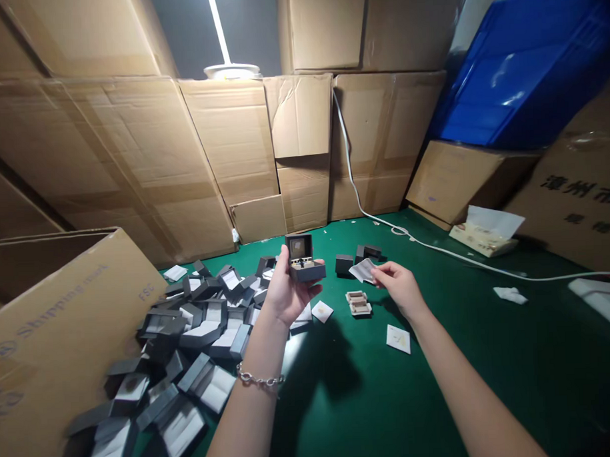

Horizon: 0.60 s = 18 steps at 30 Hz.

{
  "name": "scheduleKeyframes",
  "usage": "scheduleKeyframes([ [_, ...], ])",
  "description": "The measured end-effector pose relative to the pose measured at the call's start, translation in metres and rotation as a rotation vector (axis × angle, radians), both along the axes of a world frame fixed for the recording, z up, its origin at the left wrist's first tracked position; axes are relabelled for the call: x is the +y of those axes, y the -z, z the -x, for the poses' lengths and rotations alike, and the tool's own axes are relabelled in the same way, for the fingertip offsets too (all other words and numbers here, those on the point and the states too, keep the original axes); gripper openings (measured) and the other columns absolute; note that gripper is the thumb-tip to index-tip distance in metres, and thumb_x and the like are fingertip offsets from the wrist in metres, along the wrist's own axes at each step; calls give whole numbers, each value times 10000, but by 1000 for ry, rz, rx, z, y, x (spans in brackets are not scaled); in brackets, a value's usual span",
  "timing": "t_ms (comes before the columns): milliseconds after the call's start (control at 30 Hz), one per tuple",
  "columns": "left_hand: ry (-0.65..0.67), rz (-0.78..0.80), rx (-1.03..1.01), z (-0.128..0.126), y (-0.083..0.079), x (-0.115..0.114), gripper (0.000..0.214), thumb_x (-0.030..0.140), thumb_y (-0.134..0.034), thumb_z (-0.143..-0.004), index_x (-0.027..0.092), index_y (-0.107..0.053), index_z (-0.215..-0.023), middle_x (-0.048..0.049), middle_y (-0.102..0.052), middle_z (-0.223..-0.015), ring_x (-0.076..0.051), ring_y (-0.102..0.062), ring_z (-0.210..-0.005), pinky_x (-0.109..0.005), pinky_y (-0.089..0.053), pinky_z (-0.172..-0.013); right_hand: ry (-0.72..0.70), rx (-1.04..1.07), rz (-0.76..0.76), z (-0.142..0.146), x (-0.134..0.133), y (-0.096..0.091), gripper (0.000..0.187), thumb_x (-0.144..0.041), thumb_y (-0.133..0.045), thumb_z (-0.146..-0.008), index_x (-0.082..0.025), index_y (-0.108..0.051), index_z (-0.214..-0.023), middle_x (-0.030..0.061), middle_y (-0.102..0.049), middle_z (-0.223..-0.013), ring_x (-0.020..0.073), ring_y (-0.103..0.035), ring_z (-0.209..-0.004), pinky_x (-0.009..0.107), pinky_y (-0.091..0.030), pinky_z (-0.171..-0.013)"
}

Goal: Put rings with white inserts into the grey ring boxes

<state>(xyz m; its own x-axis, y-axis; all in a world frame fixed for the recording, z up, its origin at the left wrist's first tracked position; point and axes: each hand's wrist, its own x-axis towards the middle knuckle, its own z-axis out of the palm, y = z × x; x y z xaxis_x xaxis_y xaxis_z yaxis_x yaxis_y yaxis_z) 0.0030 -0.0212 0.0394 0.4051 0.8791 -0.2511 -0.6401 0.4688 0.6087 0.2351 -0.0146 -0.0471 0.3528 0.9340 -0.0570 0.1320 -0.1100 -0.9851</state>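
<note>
Cardboard sheets and cartons (132, 148) wall off the whole back. The green table (488, 329) fills the lower frame. A blue crate (524, 67) leans at top right. A big shipping carton (53, 330) lies on its side at far left, with a pile of grey boxes (189, 339) beside it, many open with white lining showing. A printed carton (579, 199) sits at the right edge. A white cable (350, 167) runs down the cardboard and across the table to the right. A lamp (232, 70) glows above the back wall at centre. A tissue pack (485, 232) sits at back right, near the cable.

The left hand (287, 292) is raised over the table centre, by the far end of the pile. Its fingers are closed around a small grey box (303, 258), which is held up off the table with the lid open and upright and a pale insert inside. There is a chain bracelet (260, 380) on that wrist.

The right hand (399, 282) is low, just right of the left hand, pinching a white slip (362, 270) between thumb and fingertips; I can't tell if the slip touches the table. Two closed grey boxes (344, 264) sit just behind the slip. Beige inserts (358, 303) lie on the table between the two hands. One white card (398, 338) lies below the right wrist. A crumpled white scrap (510, 294) is well off to the right.
</note>
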Motion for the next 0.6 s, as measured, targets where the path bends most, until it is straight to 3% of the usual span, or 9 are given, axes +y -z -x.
scheduleKeyframes([
  [100, -5, -24, 7, 3, 4, 3, 587, 528, -77, -1098, 110, -488, -1136, -116, -522, -897, -203, -534, -623, -268, -493, -491, -214, 82, 4, 19, 4, -42, 806, -620, -698, -362, -34, -447, -855, 36, -478, -661, 40, -438, -528, 131, -323, -496],
  [200, -14, -77, 81, 4, 7, 5, 629, 535, -52, -1092, 78, -477, -1169, -137, -516, -864, -220, -543, -647, -259, -494, -500, -380, 55, -106, 37, 4, -89, 730, -567, -716, -433, -24, -461, -848, 26, -473, -673, 9, -415, -506, 119, -320, -480],
  [300, -24, -94, 127, 1, 11, 7, 678, 540, -31, -1084, 43, -484, -1172, -149, -517, -849, -238, -551, -646, -262, -495, -498, -512, 11, -141, 51, 0, -117, 667, -535, -709, -511, -5, -520, -871, 43, -494, -700, -18, -381, -502, 101, -286, -462],
  [433, -82, -93, 66, -3, 17, 10, 667, 519, -57, -1100, 58, -536, -1160, -132, -530, -924, -225, -566, -685, -262, -518, -533, -538, -35, -120, 70, -3, -119, 623, -523, -661, -607, 1, -600, -939, 69, -537, -762, -30, -382, -540, 89, -294, -491],
  [600, -88, -6, 77, -7, 19, 9, 645, 501, -98, -1111, 50, -557, -1154, -137, -542, -948, -224, -579, -693, -243, -509, -487, -405, -334, -111, 86, -2, -107, 328, -381, -593, -724, -108, -681, -883, 19, -570, -841, -21, -485, -683, 74, -323, -603],
])
